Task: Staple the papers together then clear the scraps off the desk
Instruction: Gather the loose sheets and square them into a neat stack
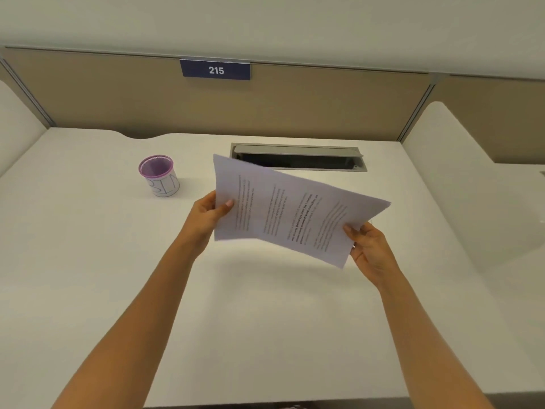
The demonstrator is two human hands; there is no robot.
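Head view: you hold the papers (pixel 290 211) lifted off the white desk (pixel 265 320) at frame centre, tilted, printed side toward you, your left hand (pixel 208 215) pinching the left edge with thumb on top, your right hand (pixel 368 246) gripping the lower right corner. Upper left of centre, a purple mesh cup (pixel 159 176) with a handwritten paper label stands on the desk, well apart from the sheets. Behind the papers, an open cable hatch (pixel 299 157); above it, a blue sign (pixel 215 70) reading 215.

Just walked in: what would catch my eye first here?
The printed papers held above the middle of the white desk, left hand gripping the left edge, right hand the right corner. A purple mesh cup stands back left; a blue 215 sign hangs on the partition.
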